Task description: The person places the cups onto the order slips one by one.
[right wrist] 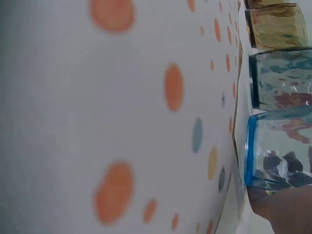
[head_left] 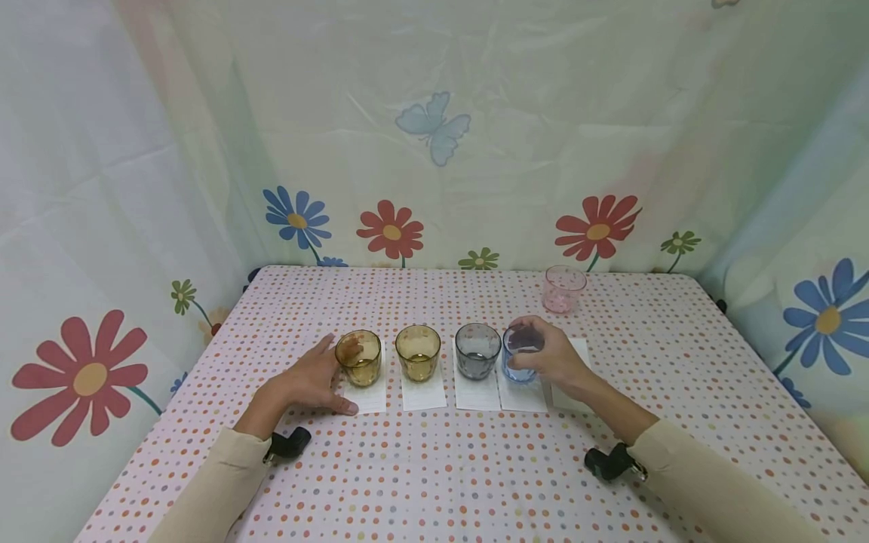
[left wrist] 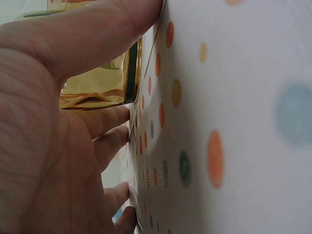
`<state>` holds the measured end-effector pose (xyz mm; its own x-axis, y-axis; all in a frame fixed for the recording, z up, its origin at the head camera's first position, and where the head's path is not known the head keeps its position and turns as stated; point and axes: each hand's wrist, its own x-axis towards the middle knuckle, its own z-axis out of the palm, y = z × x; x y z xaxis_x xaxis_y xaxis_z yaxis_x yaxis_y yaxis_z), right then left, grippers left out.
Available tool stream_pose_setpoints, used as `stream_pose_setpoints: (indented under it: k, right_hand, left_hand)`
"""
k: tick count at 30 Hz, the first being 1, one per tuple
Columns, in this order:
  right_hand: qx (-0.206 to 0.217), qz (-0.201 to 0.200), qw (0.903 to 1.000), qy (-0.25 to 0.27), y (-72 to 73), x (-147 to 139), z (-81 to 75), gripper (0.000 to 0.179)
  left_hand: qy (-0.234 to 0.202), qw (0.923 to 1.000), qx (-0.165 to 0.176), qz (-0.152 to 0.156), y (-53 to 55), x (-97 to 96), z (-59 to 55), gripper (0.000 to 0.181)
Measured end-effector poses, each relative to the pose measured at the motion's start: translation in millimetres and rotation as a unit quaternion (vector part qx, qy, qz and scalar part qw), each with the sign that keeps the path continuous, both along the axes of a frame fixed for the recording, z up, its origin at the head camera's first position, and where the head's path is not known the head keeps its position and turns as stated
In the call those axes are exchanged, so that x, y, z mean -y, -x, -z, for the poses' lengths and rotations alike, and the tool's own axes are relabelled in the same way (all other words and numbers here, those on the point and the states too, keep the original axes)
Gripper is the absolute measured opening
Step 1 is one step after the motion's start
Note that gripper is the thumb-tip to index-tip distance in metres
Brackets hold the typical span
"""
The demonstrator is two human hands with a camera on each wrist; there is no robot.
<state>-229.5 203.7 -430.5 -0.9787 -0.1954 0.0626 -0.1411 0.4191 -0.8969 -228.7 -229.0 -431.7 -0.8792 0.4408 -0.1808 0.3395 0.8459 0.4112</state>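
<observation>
My left hand lies low on the table at the left side of an amber glass, its fingers spread behind and its thumb in front. In the left wrist view the fingers are loosely extended near the amber glass; whether they touch it I cannot tell. My right hand grips a blue glass, with fingers at the far side and thumb at the near side. This blue glass stands upright, close beside a grey glass.
A second amber glass stands between the first one and the grey glass. White paper slips lie under the row of glasses, with another slip beneath my right hand. Farther back stands a pink glass on the dotted tablecloth.
</observation>
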Motion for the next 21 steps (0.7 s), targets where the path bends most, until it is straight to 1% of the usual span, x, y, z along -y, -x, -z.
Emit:
stream_pose_setpoints:
  k: [6, 9, 14, 21]
  right_hand:
    - [0.015, -0.039, 0.9988, 0.026, 0.4, -5.6, -1.2, 0.074]
    - [0.017, -0.050, 0.9981, 0.030, 0.8, -8.1, -1.4, 0.079]
    - [0.017, -0.055, 0.9977, 0.034, 0.5, -10.7, -3.0, 0.086]
    - [0.020, -0.062, 0.9965, 0.052, 0.0, -12.5, -1.5, 0.087]
  left_hand:
    - [-0.003, 1.0000, -0.002, 0.004, -0.3, 0.0, -0.1, 0.122]
    - [-0.004, 1.0000, -0.004, 0.006, -0.3, 0.1, 0.2, 0.122]
    - [-0.005, 1.0000, -0.004, 0.004, -0.8, 0.5, 0.9, 0.123]
    - [0.000, 1.0000, -0.004, 0.004, -0.7, -0.4, -0.2, 0.123]
